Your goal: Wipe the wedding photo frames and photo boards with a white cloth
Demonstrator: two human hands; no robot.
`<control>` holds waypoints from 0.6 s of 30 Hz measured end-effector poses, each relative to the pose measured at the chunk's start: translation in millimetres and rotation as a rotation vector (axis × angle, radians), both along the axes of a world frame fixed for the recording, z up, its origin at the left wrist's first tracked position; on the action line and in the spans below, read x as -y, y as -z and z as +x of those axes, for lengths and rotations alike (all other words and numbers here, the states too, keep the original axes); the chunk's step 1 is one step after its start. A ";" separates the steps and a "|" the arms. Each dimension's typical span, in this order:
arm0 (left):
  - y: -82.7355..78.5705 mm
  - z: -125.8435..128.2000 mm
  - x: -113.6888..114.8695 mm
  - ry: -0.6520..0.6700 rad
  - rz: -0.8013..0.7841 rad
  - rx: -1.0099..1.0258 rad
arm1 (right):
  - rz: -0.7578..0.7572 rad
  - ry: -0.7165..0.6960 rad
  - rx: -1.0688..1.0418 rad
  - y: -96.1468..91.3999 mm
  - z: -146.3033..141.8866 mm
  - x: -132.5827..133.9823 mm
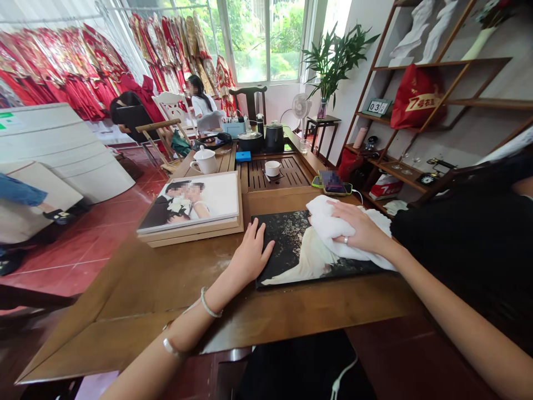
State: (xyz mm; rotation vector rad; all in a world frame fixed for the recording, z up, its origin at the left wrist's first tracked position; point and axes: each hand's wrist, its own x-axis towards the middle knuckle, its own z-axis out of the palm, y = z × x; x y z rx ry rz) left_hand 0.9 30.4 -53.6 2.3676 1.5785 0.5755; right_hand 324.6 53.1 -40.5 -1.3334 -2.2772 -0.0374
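Note:
A dark photo panel point(281, 230) with a pale flowing gown printed on it lies flat on the wooden table point(175, 289). My left hand point(252, 250) rests on the panel's left edge, its fingers stretched out and thumb apart. Under my right hand point(356, 225) is a bunched white towel point(328, 214), pressed against the panel's right part, which it largely covers. The fingers of that hand curve over the towel, and a ring shows on one. Left of the panel, light-edged photo panels point(191, 205) lie stacked, the top one picturing a couple.
Behind the panel are a slotted tea tray point(278, 176) with a small white cup point(272, 168), a lidded white mug point(205, 161), a blue box point(243, 156) and a phone point(333, 182) on a cable. A wooden shelf point(441, 105) stands right. Another person point(201, 103) sits near the window.

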 end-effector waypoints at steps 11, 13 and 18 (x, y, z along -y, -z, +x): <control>-6.2 1.5 1.7 -0.003 -0.029 -0.029 | -0.156 -0.114 0.092 -21.1 -54.7 17.6; -5.1 1.2 1.1 0.001 -0.028 -0.026 | -0.161 -0.185 0.107 -20.3 -58.4 37.7; 0.3 -0.1 -1.0 0.004 -0.007 0.000 | -0.177 -0.310 0.136 -18.4 -53.5 82.9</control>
